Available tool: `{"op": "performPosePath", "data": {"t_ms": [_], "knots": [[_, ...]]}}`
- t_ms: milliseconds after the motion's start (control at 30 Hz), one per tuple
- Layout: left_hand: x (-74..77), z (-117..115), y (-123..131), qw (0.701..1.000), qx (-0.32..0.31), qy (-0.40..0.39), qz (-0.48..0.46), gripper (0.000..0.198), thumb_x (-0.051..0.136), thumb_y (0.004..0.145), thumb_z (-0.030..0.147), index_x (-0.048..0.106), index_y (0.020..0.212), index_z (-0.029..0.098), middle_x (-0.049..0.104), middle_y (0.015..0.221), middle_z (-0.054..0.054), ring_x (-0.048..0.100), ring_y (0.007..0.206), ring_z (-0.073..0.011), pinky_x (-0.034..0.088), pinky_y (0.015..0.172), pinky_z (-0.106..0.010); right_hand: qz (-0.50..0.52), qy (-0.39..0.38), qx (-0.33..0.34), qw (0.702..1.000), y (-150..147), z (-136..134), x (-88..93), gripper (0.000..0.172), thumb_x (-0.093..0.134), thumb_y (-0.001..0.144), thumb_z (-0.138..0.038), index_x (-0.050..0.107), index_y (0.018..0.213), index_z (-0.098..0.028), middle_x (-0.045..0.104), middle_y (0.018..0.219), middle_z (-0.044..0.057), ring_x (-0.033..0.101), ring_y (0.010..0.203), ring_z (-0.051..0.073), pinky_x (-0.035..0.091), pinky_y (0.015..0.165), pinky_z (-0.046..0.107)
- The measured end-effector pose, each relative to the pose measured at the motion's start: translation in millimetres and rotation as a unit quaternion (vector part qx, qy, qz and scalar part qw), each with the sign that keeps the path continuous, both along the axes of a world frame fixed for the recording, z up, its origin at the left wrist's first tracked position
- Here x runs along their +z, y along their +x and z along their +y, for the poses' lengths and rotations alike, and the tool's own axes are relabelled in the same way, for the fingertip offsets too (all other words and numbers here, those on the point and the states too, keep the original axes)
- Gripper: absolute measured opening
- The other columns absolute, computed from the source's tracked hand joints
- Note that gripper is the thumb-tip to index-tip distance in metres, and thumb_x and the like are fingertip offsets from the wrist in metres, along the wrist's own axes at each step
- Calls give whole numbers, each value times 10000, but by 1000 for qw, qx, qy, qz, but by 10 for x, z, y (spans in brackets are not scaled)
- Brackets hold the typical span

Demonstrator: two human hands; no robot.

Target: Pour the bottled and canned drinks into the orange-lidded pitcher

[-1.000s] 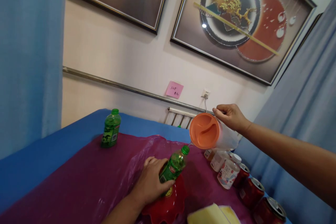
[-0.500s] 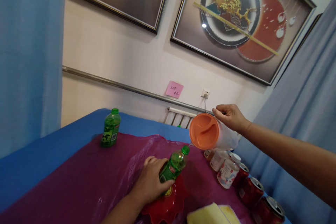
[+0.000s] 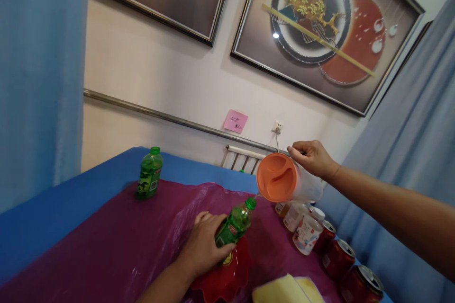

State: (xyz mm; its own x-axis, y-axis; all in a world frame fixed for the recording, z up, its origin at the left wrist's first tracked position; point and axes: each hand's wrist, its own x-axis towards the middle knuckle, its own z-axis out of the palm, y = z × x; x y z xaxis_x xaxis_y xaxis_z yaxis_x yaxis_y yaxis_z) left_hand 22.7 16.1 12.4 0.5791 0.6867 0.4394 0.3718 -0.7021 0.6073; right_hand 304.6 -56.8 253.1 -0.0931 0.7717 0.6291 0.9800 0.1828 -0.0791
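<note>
Over the red dish (image 3: 234, 278), the left hand (image 3: 203, 246) curls firmly round a green bottle (image 3: 232, 228) leaning rightward, its mouth just beside the tipped orange-lidded pitcher (image 3: 276, 177), gripped beyond the dish's right by the clenched right hand (image 3: 313, 157).

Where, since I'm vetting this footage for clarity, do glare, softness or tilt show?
Head view: a white glare spot on the right-hand framed picture; head view: pale, streaky highlights on the purple sheet; head view: small label print too soft to read on the green bottle in the left hand; head view: the metal rail slants down to the right.
</note>
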Motion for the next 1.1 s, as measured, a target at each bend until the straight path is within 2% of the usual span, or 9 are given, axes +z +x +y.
{"op": "performPosePath", "data": {"t_ms": [633,1100], "knots": [[14,-17,-10,1000,-5,-11,11,553,785,653,331,655,1179,219,741,1103,-65,630,1042,-287,299,1103,-505,2,-8,3,1000,14,12,-17,449,488,892,-419,287,540,-226,222,552,-55,243,508,88,198,501,276],[-3,-4,-8,1000,-6,-14,26,589,788,659,349,647,1210,197,726,1151,-88,611,1099,-308,270,1126,-514,5,-12,7,1000,18,5,-28,449,492,903,-411,290,547,-227,225,548,-58,240,507,90,188,502,282]]}}
